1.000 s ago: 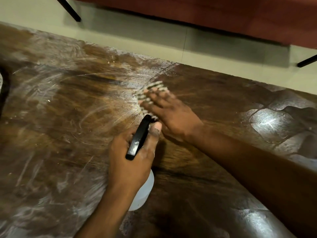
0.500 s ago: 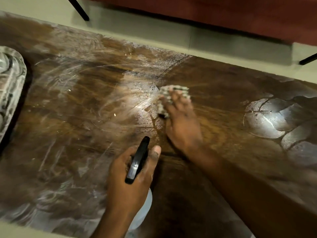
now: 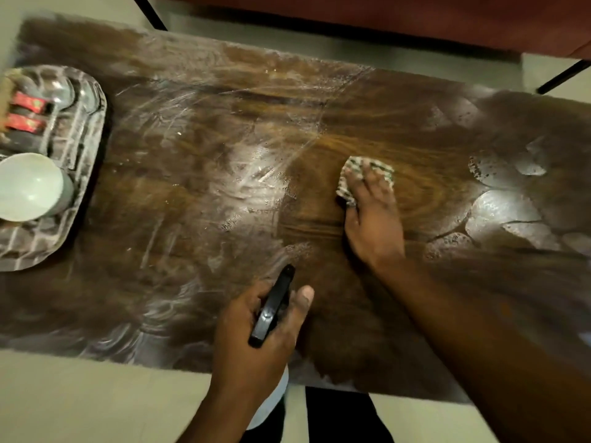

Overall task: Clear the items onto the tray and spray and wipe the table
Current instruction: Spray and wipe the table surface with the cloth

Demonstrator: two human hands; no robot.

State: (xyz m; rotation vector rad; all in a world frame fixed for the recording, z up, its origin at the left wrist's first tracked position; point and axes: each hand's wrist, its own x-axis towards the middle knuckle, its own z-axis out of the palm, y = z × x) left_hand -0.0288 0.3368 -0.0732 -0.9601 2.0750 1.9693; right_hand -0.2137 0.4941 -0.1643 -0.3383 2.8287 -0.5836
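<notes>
My right hand (image 3: 372, 219) presses a small checked cloth (image 3: 350, 179) flat on the brown wooden table (image 3: 192, 193), right of the middle, with its fingers spread over the cloth. My left hand (image 3: 256, 340) grips a spray bottle (image 3: 271, 308) with a black trigger head above the table's near edge; its pale body (image 3: 271, 401) shows below my wrist. Wet streaks and smears cover the tabletop. A silver tray (image 3: 86, 155) at the left end holds a white bowl (image 3: 28, 187) and two red-labelled dark items (image 3: 27, 113).
Pale floor (image 3: 96, 404) runs along the table's near edge and beyond the far edge. A reddish-brown sofa (image 3: 415, 17) on thin black legs stands behind the table. Shiny patches of reflected light lie on the table's right end (image 3: 502, 212).
My right hand has slid the cloth to the right across the table. My view has pulled back and to the left, bringing the tray and the table's near edge into sight. The left hand keeps its grip.
</notes>
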